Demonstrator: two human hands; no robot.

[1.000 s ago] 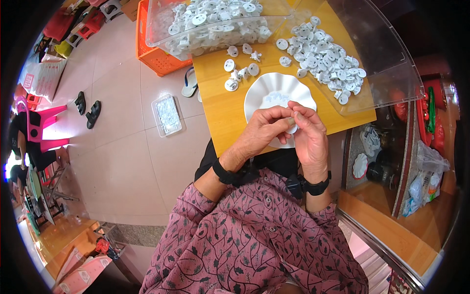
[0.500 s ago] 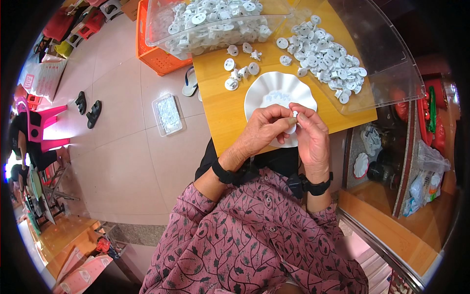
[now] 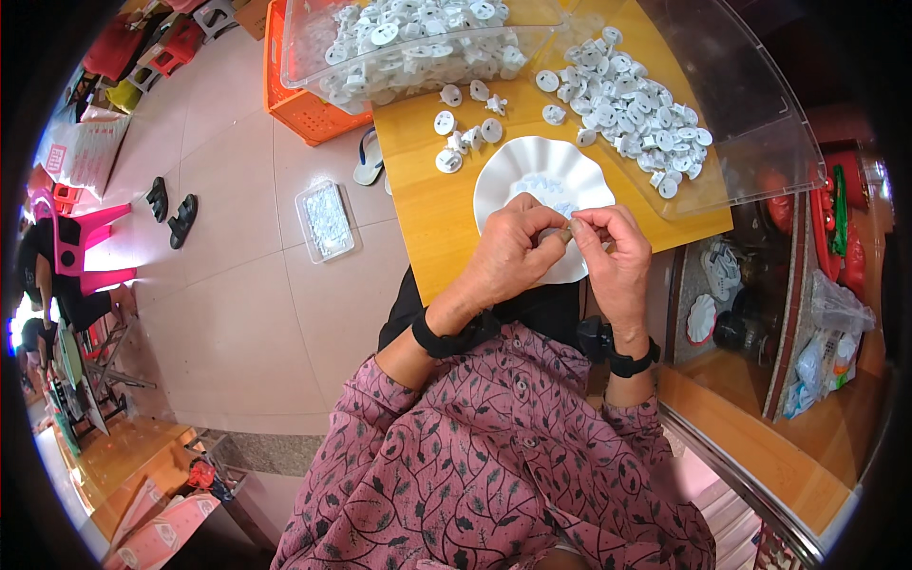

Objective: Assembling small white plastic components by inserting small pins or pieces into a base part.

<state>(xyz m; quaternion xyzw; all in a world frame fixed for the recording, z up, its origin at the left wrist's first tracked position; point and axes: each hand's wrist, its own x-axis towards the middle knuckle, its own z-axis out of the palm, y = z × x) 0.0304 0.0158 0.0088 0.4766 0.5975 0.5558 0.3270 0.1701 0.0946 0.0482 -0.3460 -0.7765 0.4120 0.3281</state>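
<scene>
Above the near rim of a white scalloped plate point(image 3: 496, 176), my left hand point(image 3: 513, 249) and my right hand point(image 3: 619, 255) meet with pinched fingertips. Whatever sits between the fingertips is too small and too covered to make out. Small clear or pale bits point(image 3: 546, 183) lie in the middle of the plate. Several white round plastic parts point(image 3: 459, 144) with stubby stems are loose on the yellow table point(image 3: 423, 223), left of the plate's far side. A large heap of the same white parts point(image 3: 632, 109) spreads beyond the plate on the right.
A clear bin point(image 3: 427, 47) full of white parts stands at the table's far left, by an orange crate point(image 3: 313, 116). A clear sheet-like tray point(image 3: 760, 123) lies under the heap. On the floor are a small clear box point(image 3: 326, 223), a slipper point(image 3: 369, 157) and black sandals point(image 3: 180, 221).
The white disc-shaped part visible between my fingers earlier no longer shows. My right hand has shifted slightly right and its fingers have bent more; my left hand has turned a little.
</scene>
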